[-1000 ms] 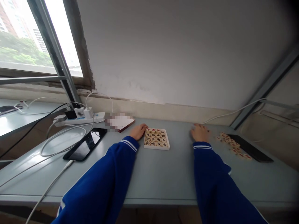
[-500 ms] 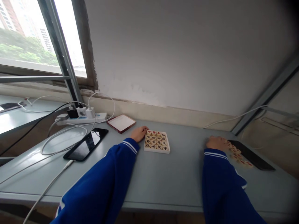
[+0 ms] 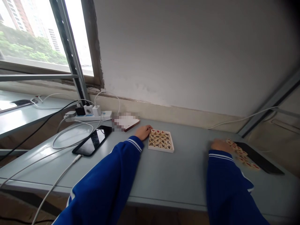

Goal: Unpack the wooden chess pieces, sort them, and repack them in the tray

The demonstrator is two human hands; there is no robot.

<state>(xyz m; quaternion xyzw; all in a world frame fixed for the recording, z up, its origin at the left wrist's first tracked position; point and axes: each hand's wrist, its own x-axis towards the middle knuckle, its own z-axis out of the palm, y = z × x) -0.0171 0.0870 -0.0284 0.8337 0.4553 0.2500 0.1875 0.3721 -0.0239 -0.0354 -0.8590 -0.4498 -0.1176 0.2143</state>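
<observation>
A shallow white box of round Chinese chess pieces sits mid-table. Most of its top pieces carry black characters; a few in the back row are red. My left hand is at the box's back left corner, its fingers closed on the edge. To the right, my right hand is low over the table, beside a slanting line of loose red-marked chess pieces. Motion smears its fingers, so whether it holds a piece is hidden.
A dark flat slab lies behind the loose pieces. Left of the box are a lid, partly pixelated, and a phone on a white cable. A power strip with chargers stands near the wall.
The view has swung slightly left, so everything appears shifted right. My left hand stays at the box corner. My right hand remains beside the loose pieces, blurred by motion.
</observation>
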